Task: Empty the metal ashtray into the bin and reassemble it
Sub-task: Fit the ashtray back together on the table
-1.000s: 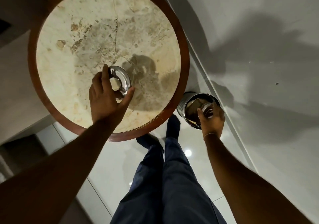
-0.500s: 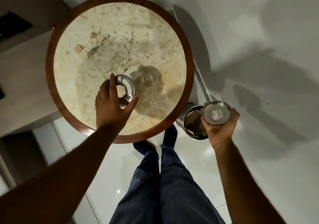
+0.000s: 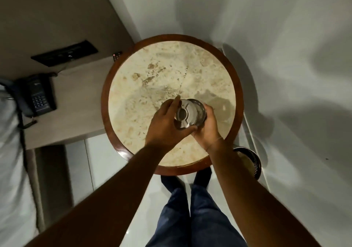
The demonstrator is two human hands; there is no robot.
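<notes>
Over the round marble table (image 3: 152, 79) both my hands meet. My left hand (image 3: 165, 124) grips the shiny metal ashtray lid (image 3: 185, 113), a ring with a centre hole, tilted on edge. My right hand (image 3: 208, 126) cups the metal ashtray bowl (image 3: 200, 109) from below and the right; the lid rests against the bowl's rim on its left side. The perforated metal bin (image 3: 253, 163) stands on the floor at the table's lower right, partly hidden by my right forearm.
The table has a dark wooden rim (image 3: 103, 102). A desk (image 3: 76, 102) on the left carries a black telephone (image 3: 36, 96). White wall lies to the right. My legs stand on pale floor tiles (image 3: 106, 161) below the table.
My right hand carried the bowl from over the bin up to the table. My left hand lifted the lid off the table and brought it against the bowl. The view shifted back and left.
</notes>
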